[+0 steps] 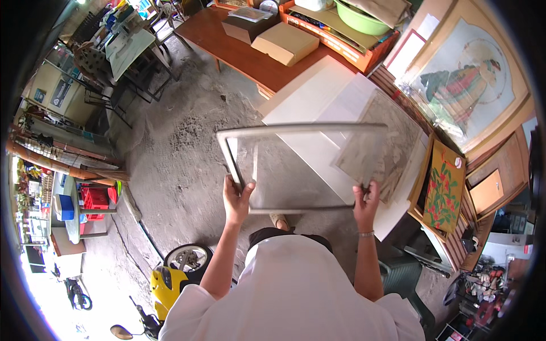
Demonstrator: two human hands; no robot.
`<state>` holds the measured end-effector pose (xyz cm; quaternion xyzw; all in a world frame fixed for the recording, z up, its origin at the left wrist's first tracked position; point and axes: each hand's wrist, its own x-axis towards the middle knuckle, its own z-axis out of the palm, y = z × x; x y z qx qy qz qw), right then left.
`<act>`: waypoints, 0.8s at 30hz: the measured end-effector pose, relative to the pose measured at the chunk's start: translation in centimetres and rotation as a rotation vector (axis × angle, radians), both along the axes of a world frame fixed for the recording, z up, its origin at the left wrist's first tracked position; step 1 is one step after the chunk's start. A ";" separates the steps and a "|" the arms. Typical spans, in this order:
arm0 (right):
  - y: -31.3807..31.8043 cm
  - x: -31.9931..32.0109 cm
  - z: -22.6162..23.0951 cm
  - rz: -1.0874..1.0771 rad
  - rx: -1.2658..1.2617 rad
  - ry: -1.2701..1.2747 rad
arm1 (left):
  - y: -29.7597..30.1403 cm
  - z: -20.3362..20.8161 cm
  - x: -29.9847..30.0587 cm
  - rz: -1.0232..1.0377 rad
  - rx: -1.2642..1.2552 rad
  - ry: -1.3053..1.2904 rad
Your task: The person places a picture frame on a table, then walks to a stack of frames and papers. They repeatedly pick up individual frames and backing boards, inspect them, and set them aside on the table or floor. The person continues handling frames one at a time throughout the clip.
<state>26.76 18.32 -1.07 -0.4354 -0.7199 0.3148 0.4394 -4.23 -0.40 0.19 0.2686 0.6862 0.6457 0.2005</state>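
A thin, pale picture frame (307, 127) hangs between my two hands in front of my body, above the floor. Its middle is see-through, so the floor and some boards show through it; I cannot tell for sure whether glass fills it. My left hand (235, 200) is closed round the frame's lower left side, thumb on top. On the lower right corner my right hand (365, 206) grips the edge, with a bracelet at the wrist. Behind the frame's right half lean large white boards (310, 91) and a greyish, streaked sheet (392, 136).
A reddish-brown table (199, 28) at the far side bears cardboard boxes (285, 43) and an orange crate (369, 54). Framed pictures (463, 85) lean at the right. A yellow motorbike (162, 290) stands at lower left, a green plastic chair (401, 275) at lower right.
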 end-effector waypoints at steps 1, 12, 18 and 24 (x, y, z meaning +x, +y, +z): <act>0.1 -2.3 -0.6 0.003 -0.147 0.053 | -0.1 0.0 -1.5 0.036 -0.096 -0.035; 4.5 -12.5 -5.0 -0.113 -0.578 0.048 | 8.2 -5.6 -12.0 0.063 -0.409 -0.124; 14.0 -18.7 -6.3 0.034 -0.527 -0.086 | 12.7 -7.2 -16.2 0.161 -0.643 0.069; 22.5 -30.4 -4.3 0.318 -0.423 -0.141 | 14.3 -8.5 -24.1 0.333 -0.618 -0.047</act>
